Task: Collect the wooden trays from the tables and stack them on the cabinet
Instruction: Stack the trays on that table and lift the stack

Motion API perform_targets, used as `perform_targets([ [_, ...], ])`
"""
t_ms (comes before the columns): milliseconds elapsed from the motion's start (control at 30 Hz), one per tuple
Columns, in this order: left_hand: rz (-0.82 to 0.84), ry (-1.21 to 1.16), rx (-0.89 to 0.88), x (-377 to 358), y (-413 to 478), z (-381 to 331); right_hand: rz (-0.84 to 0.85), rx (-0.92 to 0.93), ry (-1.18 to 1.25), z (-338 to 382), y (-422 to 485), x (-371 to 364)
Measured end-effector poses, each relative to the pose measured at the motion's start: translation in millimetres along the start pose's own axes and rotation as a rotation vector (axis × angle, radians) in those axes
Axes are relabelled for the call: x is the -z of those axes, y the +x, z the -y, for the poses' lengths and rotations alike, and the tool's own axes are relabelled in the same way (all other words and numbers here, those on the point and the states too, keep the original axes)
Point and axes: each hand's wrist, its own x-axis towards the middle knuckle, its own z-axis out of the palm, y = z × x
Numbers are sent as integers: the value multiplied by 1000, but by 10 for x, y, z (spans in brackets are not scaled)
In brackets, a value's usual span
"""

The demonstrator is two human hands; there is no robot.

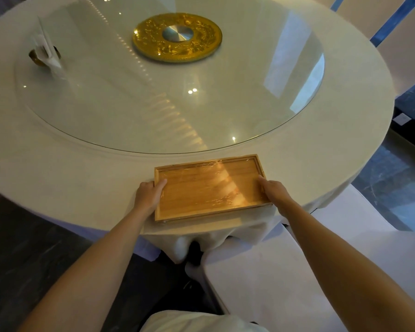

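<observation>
A rectangular wooden tray (209, 188), wrapped in clear film, lies flat at the near edge of a round table covered in a white cloth (65, 178). My left hand (147, 196) grips the tray's left short side, thumb over the rim. My right hand (274, 191) grips the right short side the same way. The tray's near long edge reaches the table's edge. No cabinet is in view.
A round glass turntable (285, 111) with a gold centre disc (177, 37) fills the table's middle. A folded napkin in a dark holder (44, 53) stands at the far left. White-covered chairs (261, 279) stand below right, close to the table. Dark floor lies to the left.
</observation>
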Motion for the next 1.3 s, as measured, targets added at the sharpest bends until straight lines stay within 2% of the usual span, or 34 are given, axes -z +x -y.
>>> perform_targets([
  [100,-27,-139,91,-35,14,93,28,26,2,-29,18,-9],
  [200,-20,-177,122,-38,-23,65,21,43,21,-50,32,-21],
  [500,-5,-186,77,-107,-113,-60,-13,4,146,-67,65,-55],
  [733,45,-128,2,-127,-153,-425,-2,-44,253,-164,68,62],
  [1000,164,-49,-92,-421,-275,-1000,-144,-90,384,-319,-119,530],
  [1200,321,15,-238,-908,-474,-1602,-356,-103,447,-513,-552,1094],
  [1300,453,49,-299,-1197,-686,-1885,-495,-120,485,-621,-871,1369],
])
